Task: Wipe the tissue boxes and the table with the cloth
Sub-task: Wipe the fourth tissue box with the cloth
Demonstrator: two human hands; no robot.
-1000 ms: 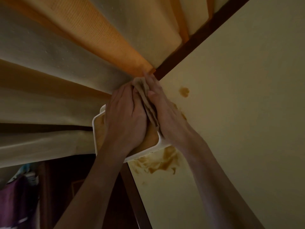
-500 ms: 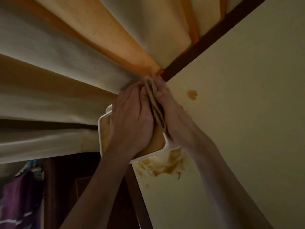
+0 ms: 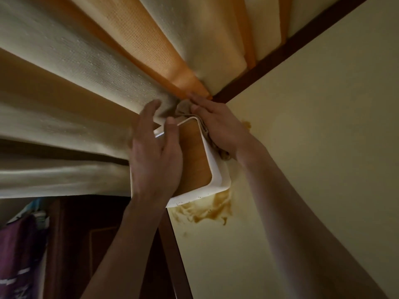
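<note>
A white tissue box [image 3: 216, 169] with a wooden top stands at the far left corner of the pale table [image 3: 313, 147]. My left hand [image 3: 155, 160] lies over its top with the thumb curled at the far rim. My right hand [image 3: 220, 128] presses a beige cloth [image 3: 212, 143] flat against the box's right side. The cloth shows only as a strip between hand and box, bunched at the far corner. Brown smears [image 3: 207, 210] stain the table just in front of the box, and a small brown spot [image 3: 247, 125] lies behind my right hand.
A cream and orange curtain [image 3: 97, 83] hangs against the table's far edge and touches the box. The table has a dark wooden rim [image 3: 280, 57]. Left of the table drops a dark gap with wooden furniture [image 3: 86, 244] and purple fabric [image 3: 15, 244].
The box has turned and tipped so its right side faces up more. My right hand slid the cloth from the top down onto that side. My left hand shifted left on the top.
</note>
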